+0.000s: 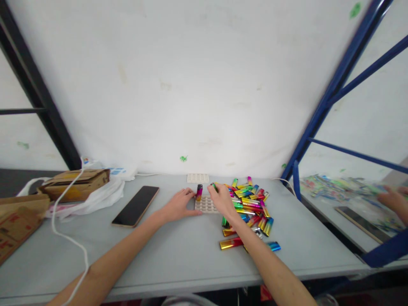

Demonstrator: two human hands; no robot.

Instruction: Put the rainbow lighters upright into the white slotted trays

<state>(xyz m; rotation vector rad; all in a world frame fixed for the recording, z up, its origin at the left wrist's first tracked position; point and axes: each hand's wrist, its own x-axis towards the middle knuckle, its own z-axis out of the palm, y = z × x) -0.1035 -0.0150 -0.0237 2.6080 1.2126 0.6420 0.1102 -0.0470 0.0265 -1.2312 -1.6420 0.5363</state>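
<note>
A pale tray with rows of small holes [207, 205] lies on the grey table between my hands. One purple and gold lighter [199, 193] stands upright at its back left corner. My left hand [181, 205] is at the tray's left edge, thumb and fingers apart, fingertips beside that lighter. Over the tray's right side, my right hand [222, 199] is closed on a lighter with a green end [214, 187], mostly hidden by the fingers. Many shiny coloured lighters [251, 204] lie in a loose pile right of the tray, partly behind my right forearm.
Behind the tray, a second pale tray [197, 178] lies by the wall. A black phone [136, 206], cardboard boxes [76, 185], a plastic bag and a white cable [68, 239] are on the left. Beyond the blue frame [318, 110], another person's hand [393, 199] shows.
</note>
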